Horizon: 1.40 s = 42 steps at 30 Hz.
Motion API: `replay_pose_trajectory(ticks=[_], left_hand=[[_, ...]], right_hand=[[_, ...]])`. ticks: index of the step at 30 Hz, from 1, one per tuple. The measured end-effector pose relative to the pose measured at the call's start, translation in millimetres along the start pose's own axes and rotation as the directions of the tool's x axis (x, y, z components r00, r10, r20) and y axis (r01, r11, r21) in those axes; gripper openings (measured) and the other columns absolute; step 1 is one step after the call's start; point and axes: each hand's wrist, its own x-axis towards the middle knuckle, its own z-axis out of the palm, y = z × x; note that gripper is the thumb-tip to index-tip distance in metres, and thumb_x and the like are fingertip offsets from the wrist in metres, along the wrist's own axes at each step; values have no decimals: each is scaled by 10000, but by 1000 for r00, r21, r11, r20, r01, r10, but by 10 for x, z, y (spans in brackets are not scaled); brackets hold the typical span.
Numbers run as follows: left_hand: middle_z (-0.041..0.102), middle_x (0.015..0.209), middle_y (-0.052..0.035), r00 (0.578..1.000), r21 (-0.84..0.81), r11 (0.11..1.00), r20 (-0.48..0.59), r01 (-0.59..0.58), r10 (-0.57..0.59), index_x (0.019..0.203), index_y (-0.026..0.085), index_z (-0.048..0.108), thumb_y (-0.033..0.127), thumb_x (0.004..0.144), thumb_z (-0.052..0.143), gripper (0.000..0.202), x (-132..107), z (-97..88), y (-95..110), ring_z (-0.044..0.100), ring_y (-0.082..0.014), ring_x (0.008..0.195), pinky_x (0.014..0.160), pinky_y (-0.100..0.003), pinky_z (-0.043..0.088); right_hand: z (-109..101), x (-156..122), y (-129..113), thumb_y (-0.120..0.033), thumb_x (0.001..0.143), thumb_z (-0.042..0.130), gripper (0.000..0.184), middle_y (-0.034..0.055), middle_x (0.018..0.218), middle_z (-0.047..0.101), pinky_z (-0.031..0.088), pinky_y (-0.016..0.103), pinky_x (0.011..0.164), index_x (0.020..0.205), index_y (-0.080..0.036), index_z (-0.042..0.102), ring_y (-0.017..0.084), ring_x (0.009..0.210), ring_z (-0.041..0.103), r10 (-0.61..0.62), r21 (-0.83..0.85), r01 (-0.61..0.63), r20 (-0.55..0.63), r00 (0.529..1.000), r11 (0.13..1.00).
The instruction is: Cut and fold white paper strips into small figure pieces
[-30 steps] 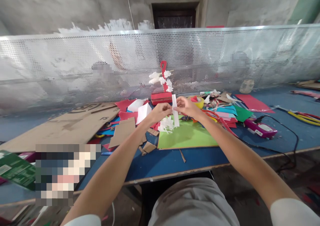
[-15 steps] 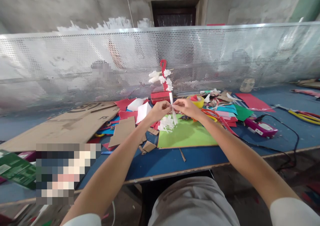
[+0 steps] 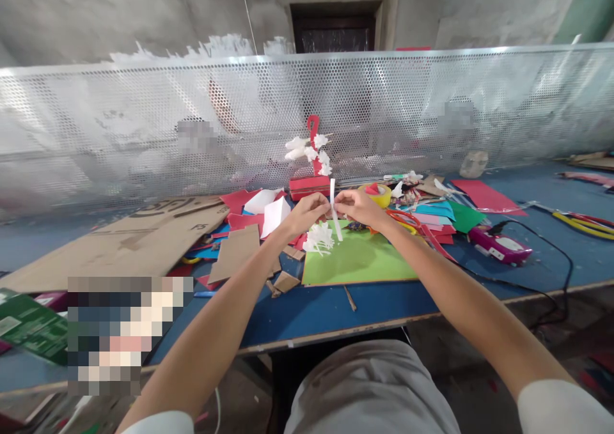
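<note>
Both hands meet over the blue table (image 3: 336,316), pinching a narrow white paper strip (image 3: 334,211) that stands nearly upright between them. My left hand (image 3: 307,211) grips it from the left and my right hand (image 3: 356,205) from the right, fingers closed on the strip. Just below lies a small pile of white cut-paper flowers (image 3: 318,238) at the edge of a green sheet (image 3: 359,261). Behind the hands stands a red paper stand with white flowers (image 3: 311,159).
Cardboard sheets (image 3: 125,239) lie at left, scraps of red, blue and white paper around the middle. A yellow tape roll (image 3: 381,194), a pink glue gun (image 3: 499,245) with a black cable and pliers (image 3: 582,223) sit at right. A perforated metal screen (image 3: 192,127) closes the table's back.
The strip has been turned between the fingers: broad face a second ago, thin and edge-on half a second ago, a little wider again now. Both hands stay in place.
</note>
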Motion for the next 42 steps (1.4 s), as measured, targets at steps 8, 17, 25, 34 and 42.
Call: replay_pose_trajectory(ticks=[8,17,25,34,42], left_hand=[[615,746,-29,999,34,999,1,-35,35,832,163,508,413,794,664,297,-9,5,-5,583,-110,643,575,-226,448],[551,671,14,996,36,999,-86,-29,32,794,170,468,299,814,604,189,36,3,-76,587,-105,625,569,-216,451],[585,720,-5,993,143,986,-75,-84,95,780,159,511,270,820,575,134,26,14,-38,558,-100,639,615,-228,454],[610,704,-5,989,171,978,-67,-119,132,776,162,523,262,814,588,125,24,6,-53,568,-109,619,604,-229,438],[647,731,-13,983,396,914,-114,-88,145,896,174,591,171,806,526,112,36,-6,-112,589,-135,652,623,-251,419]], right_hand=[[-17,-8,35,-402,782,654,251,31,721,646,433,247,541,869,-168,675,124,594,545,-51,-78,50,-12,999,996],[-15,5,32,-375,788,648,214,30,714,636,453,259,578,841,-167,653,134,619,570,-37,-54,35,-34,999,998],[8,-15,0,-361,802,632,178,38,722,640,464,273,573,822,-185,610,146,629,582,-1,-18,1,-12,1000,1000],[22,-15,4,-429,789,652,256,30,721,625,451,259,567,795,-184,581,138,634,568,-75,-76,73,-15,997,994],[12,34,122,-314,755,660,178,39,776,671,482,280,641,847,-180,587,165,706,629,-112,-112,104,-73,991,988]])
